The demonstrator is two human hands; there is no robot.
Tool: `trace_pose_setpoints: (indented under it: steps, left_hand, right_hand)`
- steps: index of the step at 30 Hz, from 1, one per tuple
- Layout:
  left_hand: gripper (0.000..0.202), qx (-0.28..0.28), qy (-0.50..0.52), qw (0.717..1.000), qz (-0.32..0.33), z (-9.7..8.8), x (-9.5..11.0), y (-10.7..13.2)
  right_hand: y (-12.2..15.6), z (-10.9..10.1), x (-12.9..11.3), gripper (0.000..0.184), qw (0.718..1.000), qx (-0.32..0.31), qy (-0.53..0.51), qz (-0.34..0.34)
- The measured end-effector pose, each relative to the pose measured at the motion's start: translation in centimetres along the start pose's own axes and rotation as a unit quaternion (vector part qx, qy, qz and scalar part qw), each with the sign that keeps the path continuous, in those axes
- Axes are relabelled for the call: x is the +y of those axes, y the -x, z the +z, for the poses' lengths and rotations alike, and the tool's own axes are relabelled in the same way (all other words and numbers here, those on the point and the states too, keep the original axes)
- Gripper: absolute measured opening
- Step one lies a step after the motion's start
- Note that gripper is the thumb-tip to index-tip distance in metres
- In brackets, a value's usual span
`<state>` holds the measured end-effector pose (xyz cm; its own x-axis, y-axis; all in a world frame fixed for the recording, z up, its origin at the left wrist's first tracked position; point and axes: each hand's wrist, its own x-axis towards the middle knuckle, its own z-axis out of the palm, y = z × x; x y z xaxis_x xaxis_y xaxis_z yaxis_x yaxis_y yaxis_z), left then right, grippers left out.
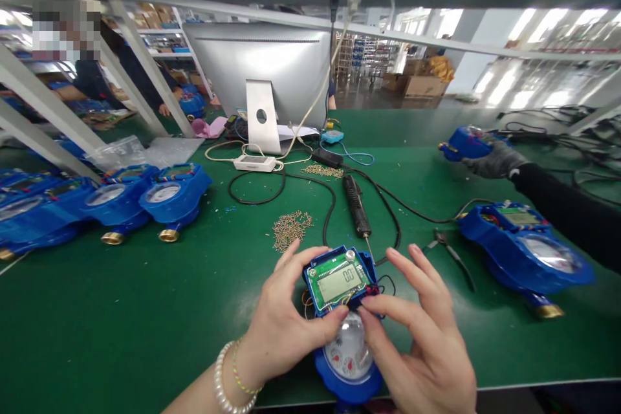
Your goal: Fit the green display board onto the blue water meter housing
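A blue water meter [349,378] with a clear round dial cover stands at the front edge of the table. Its upper housing holds a green circuit board [316,279] with a lit display. My left hand [286,310] is closed around the housing's left side, thumb on its lower edge. My right hand [420,330] pinches thumb and index finger at the lower right corner, beside thin red and dark wires [372,291]; what lies between the fingertips is hidden. Its other fingers are spread. Behind the housing lies a black electric screwdriver [356,204], its bit pointing towards the meter.
Piles of small screws [291,230] lie behind the meter. Cutting pliers [453,257] and another meter [528,246] are to the right. A co-worker's gloved hand [495,158] holds a meter [468,142]. Several meters [174,194] stand left; a monitor [262,71] and cables stand behind.
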<state>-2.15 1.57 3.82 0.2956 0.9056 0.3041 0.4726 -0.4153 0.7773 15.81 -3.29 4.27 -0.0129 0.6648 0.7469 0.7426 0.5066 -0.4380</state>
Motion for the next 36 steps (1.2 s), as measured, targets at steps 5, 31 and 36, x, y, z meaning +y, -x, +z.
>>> trace_pose_setpoints:
  steps: [5,31,36]
  left_hand:
    - [0.057,-0.025,-0.018,0.999,0.015,-0.3,0.1,-0.4]
    - [0.066,-0.143,0.044,0.989,0.006,-0.9,0.0,-2.3]
    - [0.065,-0.135,0.051,0.989,0.020,-0.7,0.2,-2.3]
  right_hand:
    - [-0.9,-0.7,1.1,0.024,0.995,-0.053,0.026,-0.085]
    - [-1.8,-1.3,3.3,0.022,0.973,-0.157,-0.075,-0.154]
    - [-1.9,-1.6,3.4,0.022,0.969,-0.166,-0.054,-0.173]
